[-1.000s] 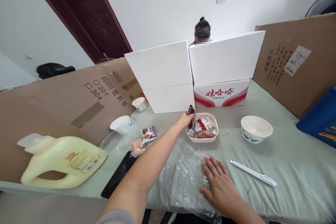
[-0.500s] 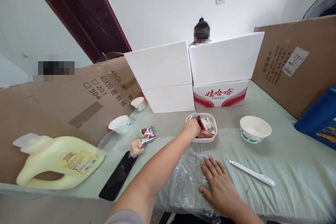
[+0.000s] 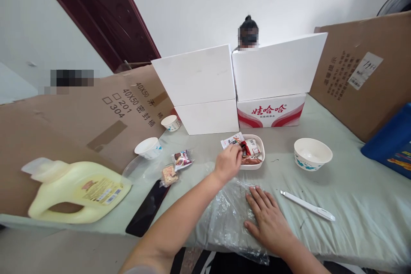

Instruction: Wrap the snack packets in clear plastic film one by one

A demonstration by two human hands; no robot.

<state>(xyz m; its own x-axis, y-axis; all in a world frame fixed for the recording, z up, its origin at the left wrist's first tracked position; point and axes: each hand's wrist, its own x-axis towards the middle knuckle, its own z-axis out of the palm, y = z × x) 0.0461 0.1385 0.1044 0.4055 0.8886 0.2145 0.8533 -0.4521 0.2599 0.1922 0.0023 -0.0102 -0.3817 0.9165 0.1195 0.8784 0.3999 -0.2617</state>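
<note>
My left hand (image 3: 227, 164) is closed at the left rim of a white plastic bowl (image 3: 263, 154), fingertips pinching a white snack packet (image 3: 231, 141) that sticks out past the rim. Other wrapped snacks lie in the bowl, among them a brown packet (image 3: 251, 160) and a red and white packet (image 3: 253, 146). Flat on the table, fingers spread, rests my right hand (image 3: 269, 222). Its fingertips touch a crumpled clear plastic bag (image 3: 226, 214). To its right lies a slim white plastic tool (image 3: 308, 206).
Left of my arm are two wrapped snacks, one purple (image 3: 182, 159) and one tan (image 3: 169, 175), a black phone (image 3: 146, 212) and a yellow jug (image 3: 77, 192). Paper bowls (image 3: 313, 154) stand at both sides. White boxes (image 3: 195, 77) wall the back; a person's head shows behind them.
My left hand has drawn back left and toward me from inside the bowl, and the white packet now shows over the rim. My right hand stays flat.
</note>
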